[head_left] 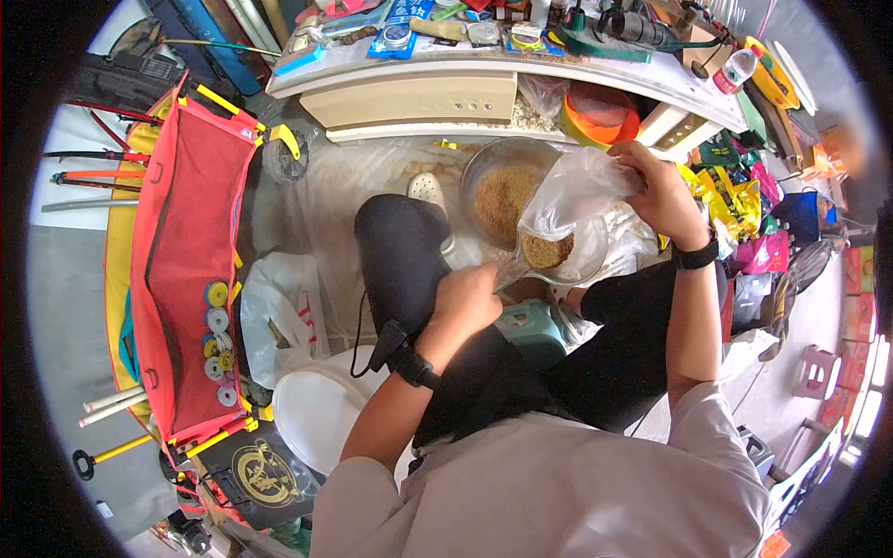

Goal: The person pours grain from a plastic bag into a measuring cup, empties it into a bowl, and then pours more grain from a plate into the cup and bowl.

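My left hand (468,299) is closed round the handle of a clear scoop, just in front of my knee. Brown grainy material (547,251) shows at the scoop's end, below the mouth of a clear plastic bag (577,191). My right hand (665,191) grips the upper right end of that bag, which hangs tilted toward the scoop. Behind them a metal bowl (473,177) holds more tan grains (502,200). A second round clear container (595,256) sits partly under the bag; its contents are partly hidden.
A cluttered white desk (558,67) runs along the back. On the left are a red mesh bag (191,270) with spools, a white plastic bag (279,307) and a white bucket (321,418). Colourful packets (735,200) lie at the right. A teal container (530,325) stands between my legs.
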The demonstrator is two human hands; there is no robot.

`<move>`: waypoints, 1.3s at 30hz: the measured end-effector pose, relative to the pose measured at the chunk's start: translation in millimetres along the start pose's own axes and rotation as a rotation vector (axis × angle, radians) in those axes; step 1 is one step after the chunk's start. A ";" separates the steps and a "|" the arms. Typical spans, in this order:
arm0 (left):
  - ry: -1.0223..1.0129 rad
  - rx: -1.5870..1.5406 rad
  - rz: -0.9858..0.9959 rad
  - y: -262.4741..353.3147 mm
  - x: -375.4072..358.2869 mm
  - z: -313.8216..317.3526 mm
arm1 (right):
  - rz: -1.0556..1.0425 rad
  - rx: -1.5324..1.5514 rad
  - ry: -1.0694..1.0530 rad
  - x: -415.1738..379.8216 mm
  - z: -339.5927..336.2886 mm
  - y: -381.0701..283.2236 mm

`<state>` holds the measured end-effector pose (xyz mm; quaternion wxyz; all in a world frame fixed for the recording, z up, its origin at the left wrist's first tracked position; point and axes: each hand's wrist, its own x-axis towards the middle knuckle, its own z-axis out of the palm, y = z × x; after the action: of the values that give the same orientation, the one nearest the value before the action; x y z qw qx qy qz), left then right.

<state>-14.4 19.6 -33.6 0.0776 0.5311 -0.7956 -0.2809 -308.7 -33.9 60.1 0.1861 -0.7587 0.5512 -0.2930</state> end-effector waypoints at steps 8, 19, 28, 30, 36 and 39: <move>-0.002 0.014 0.002 -1.8 0.9 1.7 | 0.003 0.041 -0.023 1.6 2.1 2.7; -0.015 0.035 0.007 -5.1 1.8 5.0 | 0.218 -0.041 -0.212 1.0 17.0 13.9; -0.043 0.042 0.021 -5.3 0.9 3.8 | 0.018 0.294 -0.225 -0.6 29.0 20.1; -0.049 0.045 0.019 -4.0 1.8 2.5 | 0.014 0.228 -0.241 -1.1 28.5 14.7; -0.043 0.048 0.034 -5.1 1.0 5.6 | 0.024 0.217 -0.274 2.0 27.3 17.1; -0.014 0.025 0.029 -5.2 1.9 5.7 | 0.042 0.211 -0.166 3.1 27.5 13.6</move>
<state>-13.4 18.6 -41.4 0.0696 0.5184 -0.8073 -0.2733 -300.0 -42.3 31.7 0.3159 -0.7451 0.5157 -0.2814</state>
